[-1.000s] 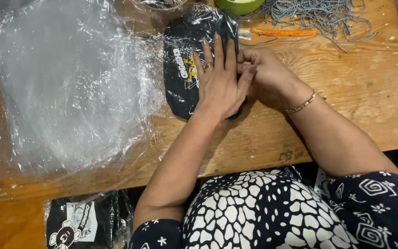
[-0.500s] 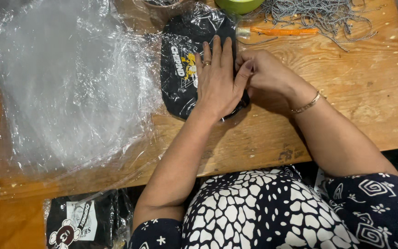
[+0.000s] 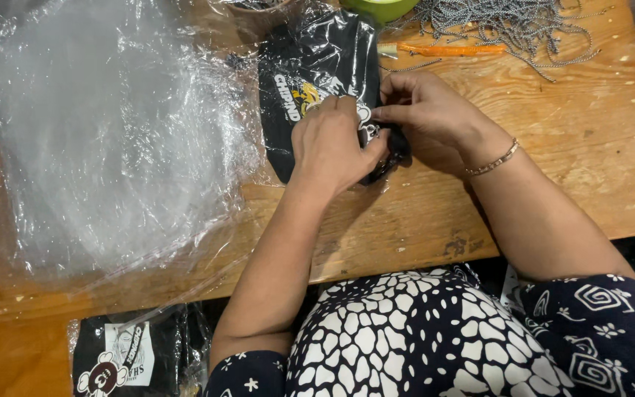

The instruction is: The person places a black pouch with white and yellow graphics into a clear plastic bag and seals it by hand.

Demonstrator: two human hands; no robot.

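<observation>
Head view: left hand [image 3: 330, 143] lies knuckles-up, fingers curled down on the bagged black garment [image 3: 316, 77] at the wooden table's [image 3: 567, 162] far middle. Right hand [image 3: 428, 117] pinches its right edge shut. Bare wood lies rightward; clear plastic sheets [image 3: 104, 140] crowd the left.

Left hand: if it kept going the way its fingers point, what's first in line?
The left hand points up-right and already rests on the bagged black garment; past that, probably the green round object at the table's far edge.
</observation>
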